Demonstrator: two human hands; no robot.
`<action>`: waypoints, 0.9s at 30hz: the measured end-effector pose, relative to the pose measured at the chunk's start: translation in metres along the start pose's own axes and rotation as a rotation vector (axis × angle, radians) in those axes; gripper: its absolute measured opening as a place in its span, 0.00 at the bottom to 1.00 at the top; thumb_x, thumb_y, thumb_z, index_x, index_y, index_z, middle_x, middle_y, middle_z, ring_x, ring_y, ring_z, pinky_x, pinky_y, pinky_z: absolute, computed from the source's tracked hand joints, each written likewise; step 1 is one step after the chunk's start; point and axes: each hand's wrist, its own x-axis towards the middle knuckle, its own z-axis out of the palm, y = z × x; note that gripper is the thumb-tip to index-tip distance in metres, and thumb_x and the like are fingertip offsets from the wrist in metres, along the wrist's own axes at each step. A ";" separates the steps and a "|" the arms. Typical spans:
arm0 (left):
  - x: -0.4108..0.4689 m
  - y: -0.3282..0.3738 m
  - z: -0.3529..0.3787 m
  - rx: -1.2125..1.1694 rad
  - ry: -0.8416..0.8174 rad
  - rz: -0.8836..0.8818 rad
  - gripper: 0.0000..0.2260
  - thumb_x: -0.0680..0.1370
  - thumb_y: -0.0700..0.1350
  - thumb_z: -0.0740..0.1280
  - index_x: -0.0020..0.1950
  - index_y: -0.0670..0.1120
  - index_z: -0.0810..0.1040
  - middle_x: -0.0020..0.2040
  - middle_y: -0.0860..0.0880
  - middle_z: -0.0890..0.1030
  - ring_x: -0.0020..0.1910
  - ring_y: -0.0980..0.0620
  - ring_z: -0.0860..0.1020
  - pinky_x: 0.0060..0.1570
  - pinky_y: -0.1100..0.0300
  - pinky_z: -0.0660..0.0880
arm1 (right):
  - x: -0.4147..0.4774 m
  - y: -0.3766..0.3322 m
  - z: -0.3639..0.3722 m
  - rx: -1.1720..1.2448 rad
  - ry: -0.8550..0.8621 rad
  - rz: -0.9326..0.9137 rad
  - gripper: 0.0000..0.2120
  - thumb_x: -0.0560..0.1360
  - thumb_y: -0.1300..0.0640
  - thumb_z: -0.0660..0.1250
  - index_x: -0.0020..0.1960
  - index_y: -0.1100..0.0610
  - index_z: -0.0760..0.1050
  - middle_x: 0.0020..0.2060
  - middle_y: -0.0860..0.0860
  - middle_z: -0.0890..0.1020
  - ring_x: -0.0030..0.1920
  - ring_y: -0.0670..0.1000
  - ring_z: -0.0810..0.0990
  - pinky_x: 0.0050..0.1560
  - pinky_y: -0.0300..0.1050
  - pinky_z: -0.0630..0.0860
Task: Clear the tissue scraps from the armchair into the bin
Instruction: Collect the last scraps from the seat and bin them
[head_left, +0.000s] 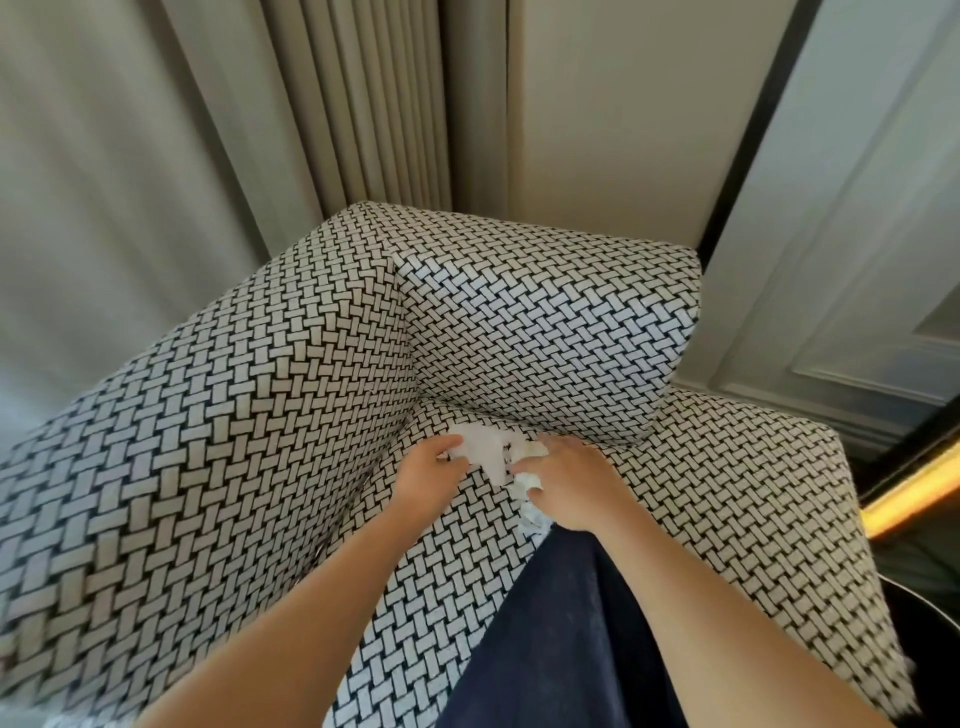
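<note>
**A:** Both are in there. The left hand (434, 470) pinches one edge of the tissue scraps (488, 449), and the right hand (566, 483) is curled over the crumpled bits, with more trailing beneath its palm.

**B:** Feather-light stuff, soft, and I'd say it tears easily. Best bunched from the outer edges inward and scooped rather than dragged, or bits will shed.

**A:** The wad sits just beyond the fingertips, in the back corner of the armchair (249, 395) seat. The woven fabric looks grippy, and that seam could swallow small pieces.

**B:** There's dark blue cloth (571, 623) under the right wrist. Far left of the hands is a pale curtain (130, 208). Off to the right are a panelled wall (857, 260) and a dark rounded container (935, 639). Possibly the bin, but I can't tell.
</note>
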 end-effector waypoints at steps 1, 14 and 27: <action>-0.002 -0.001 -0.002 0.001 0.005 -0.008 0.19 0.78 0.38 0.62 0.69 0.46 0.70 0.41 0.55 0.75 0.22 0.59 0.63 0.19 0.69 0.61 | 0.001 0.000 0.000 -0.038 -0.065 0.017 0.21 0.80 0.48 0.55 0.73 0.41 0.60 0.76 0.54 0.53 0.74 0.59 0.54 0.72 0.58 0.55; -0.006 -0.019 -0.024 -0.029 0.031 -0.052 0.18 0.78 0.39 0.62 0.68 0.46 0.72 0.34 0.58 0.68 0.30 0.59 0.64 0.21 0.74 0.63 | 0.016 0.002 0.010 0.061 -0.127 -0.012 0.24 0.77 0.45 0.61 0.71 0.53 0.67 0.71 0.50 0.67 0.70 0.54 0.63 0.72 0.54 0.56; -0.014 -0.024 -0.025 -0.011 0.026 -0.011 0.16 0.79 0.39 0.61 0.67 0.45 0.73 0.69 0.48 0.70 0.34 0.64 0.67 0.22 0.80 0.63 | 0.012 -0.001 0.006 0.207 -0.132 0.008 0.35 0.72 0.74 0.60 0.69 0.41 0.65 0.65 0.55 0.65 0.40 0.50 0.74 0.40 0.43 0.75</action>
